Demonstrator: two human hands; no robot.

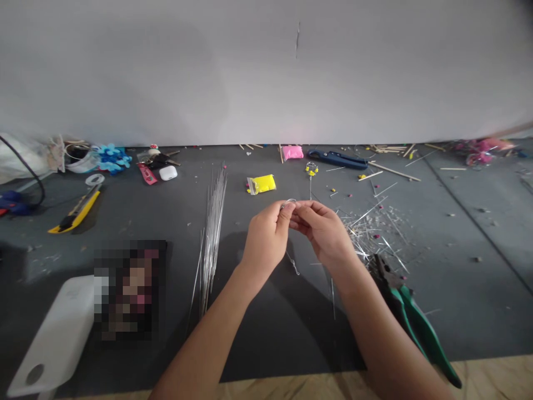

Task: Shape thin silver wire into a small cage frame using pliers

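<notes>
Above the middle of the dark table, my left hand [268, 233] and my right hand [322, 228] meet at the fingertips. Both pinch a thin metal wire [291, 201], whose small loop shows at the top between the thumbs. Below the hands, a twisted wire end [293, 265] sticks out. Left of my left hand lies a bundle of straight wires [213, 228]. Just beyond the hands is a finished-looking wire ring with yellow bits [311, 170] on a twisted stem. Beside my right wrist are scattered wire offcuts [366, 230] and green-handled pliers [410, 314].
A yellow clay packet [262, 184], a pink packet [292, 152] and a dark blue cutter [338, 159] lie toward the wall. On the left are a yellow utility knife [79, 211], a white earbud case [168, 173] and a white slab-like device [56, 330] near the front edge.
</notes>
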